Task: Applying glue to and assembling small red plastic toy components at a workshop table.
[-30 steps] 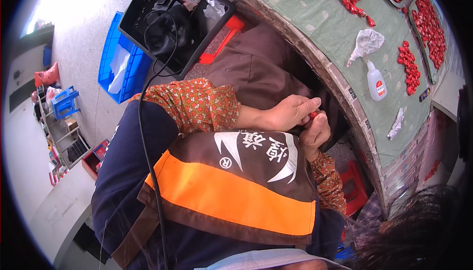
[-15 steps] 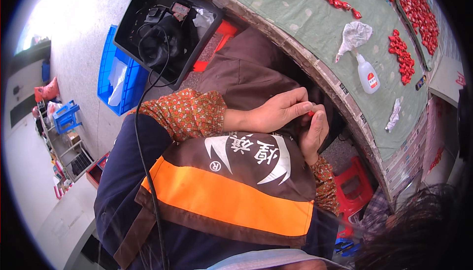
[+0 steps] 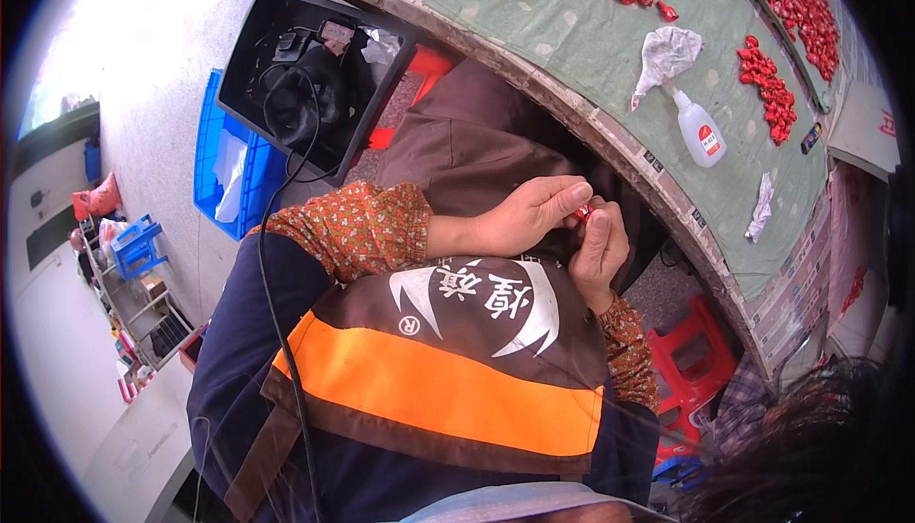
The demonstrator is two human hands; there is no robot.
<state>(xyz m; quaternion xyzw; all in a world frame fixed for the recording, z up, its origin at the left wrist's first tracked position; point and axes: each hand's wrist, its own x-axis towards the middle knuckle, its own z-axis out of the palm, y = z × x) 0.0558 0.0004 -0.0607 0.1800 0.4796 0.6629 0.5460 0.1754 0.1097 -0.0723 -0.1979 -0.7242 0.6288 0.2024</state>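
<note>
Above my lap, close to the table edge, my two hands meet fingertip to fingertip. A small glossy red piece [image 3: 583, 211], mostly covered by fingers, shows between them. My left hand [image 3: 529, 216] pinches it from the left, thumb and fingers together. From the other side my right hand [image 3: 602, 245] grips it with curled fingers and a raised thumb. Its exact shape is too small and hidden to make out. Similar red pieces [image 3: 767, 89] lie in groups on the green cloth [image 3: 572, 61] covering the table.
On the cloth are a white squeeze bottle [image 3: 701, 130], a crumpled white cloth [image 3: 664, 61] and a twisted tissue [image 3: 761, 208]. A tray [image 3: 786, 22] at the far right holds many red pieces. Left of me stand a black bin [image 3: 376, 108] and a blue crate [image 3: 205, 165]; a red stool [image 3: 701, 356] is lower right.
Both hands have shifted slightly left with the red piece between them, and more of its red surface shows. The whole view has also tilted a little.
</note>
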